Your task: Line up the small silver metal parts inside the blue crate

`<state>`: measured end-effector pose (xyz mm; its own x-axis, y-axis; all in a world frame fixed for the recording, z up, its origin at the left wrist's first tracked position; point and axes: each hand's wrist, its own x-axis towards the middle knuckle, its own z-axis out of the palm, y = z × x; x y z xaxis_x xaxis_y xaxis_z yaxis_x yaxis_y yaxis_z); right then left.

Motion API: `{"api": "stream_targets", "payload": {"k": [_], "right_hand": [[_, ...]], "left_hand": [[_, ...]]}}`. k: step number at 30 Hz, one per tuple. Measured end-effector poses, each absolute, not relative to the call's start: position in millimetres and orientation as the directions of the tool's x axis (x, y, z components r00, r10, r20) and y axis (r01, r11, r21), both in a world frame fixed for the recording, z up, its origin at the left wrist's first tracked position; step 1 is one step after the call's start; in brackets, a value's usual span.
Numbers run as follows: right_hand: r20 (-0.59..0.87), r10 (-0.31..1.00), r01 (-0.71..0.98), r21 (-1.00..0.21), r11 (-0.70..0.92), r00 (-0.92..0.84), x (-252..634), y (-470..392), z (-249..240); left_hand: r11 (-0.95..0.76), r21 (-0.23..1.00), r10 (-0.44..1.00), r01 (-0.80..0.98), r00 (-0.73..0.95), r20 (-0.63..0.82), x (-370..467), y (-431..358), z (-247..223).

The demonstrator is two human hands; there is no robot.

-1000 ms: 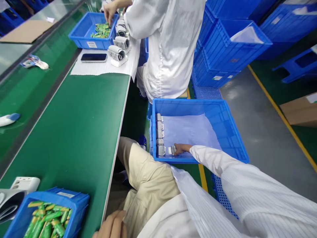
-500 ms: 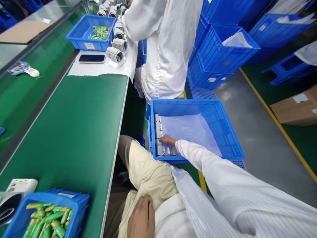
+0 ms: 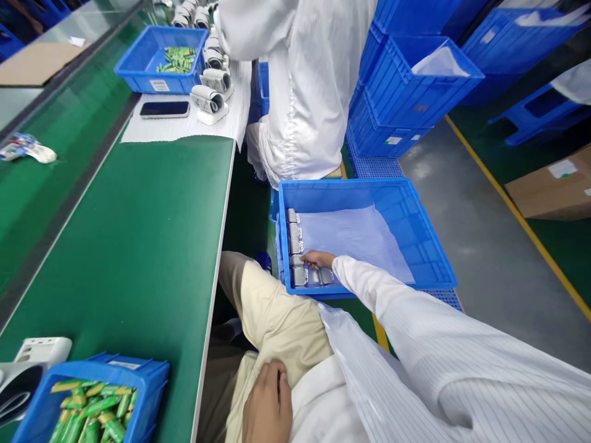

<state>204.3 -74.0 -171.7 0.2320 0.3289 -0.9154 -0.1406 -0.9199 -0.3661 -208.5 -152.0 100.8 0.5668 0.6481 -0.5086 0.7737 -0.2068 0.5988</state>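
My right hand (image 3: pixel 317 259) reaches into a blue crate (image 3: pixel 415 246) on the floor to my right, its fingers resting on a row of small grey devices (image 3: pixel 293 246) lined along the crate's left wall. I cannot tell whether the fingers grip one. A pale sheet (image 3: pixel 355 237) covers the crate's bottom. My left hand (image 3: pixel 268 403) lies flat on my lap with nothing in it.
A green table (image 3: pixel 152 234) stretches on my left. A blue bin of green batteries (image 3: pixel 90 406) and a white device (image 3: pixel 32 363) sit at its near corner. A person in a white coat (image 3: pixel 305 86) works ahead beside another battery bin (image 3: pixel 161 58), a phone (image 3: pixel 165 109) and stacked blue crates (image 3: pixel 406 80).
My right hand slid left from the crate's front edge to the row of grey devices. My left hand moved from the table's edge onto my lap.
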Motion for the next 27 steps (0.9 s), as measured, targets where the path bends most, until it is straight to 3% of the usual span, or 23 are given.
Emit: {"api": "stream_targets", "payload": {"k": [6, 19, 27], "right_hand": [[-0.943, 0.239, -0.197, -0.286, -0.938, 0.232, 208, -76, -168], [-0.926, 0.228, -0.177, -0.289, -0.941, 0.301, 203, -78, -166], [-0.904, 0.256, -0.142, -0.319, -0.937, 0.341, 203, -81, -171]], "left_hand": [[-0.214, 0.596, 0.607, 0.774, 0.583, -0.54, -209, -143, 104], [-0.206, 0.577, 0.529, 0.791, 0.586, -0.614, -206, -136, 105], [-0.182, 0.582, 0.611, 0.792, 0.555, -0.564, -198, -141, 112]]}}
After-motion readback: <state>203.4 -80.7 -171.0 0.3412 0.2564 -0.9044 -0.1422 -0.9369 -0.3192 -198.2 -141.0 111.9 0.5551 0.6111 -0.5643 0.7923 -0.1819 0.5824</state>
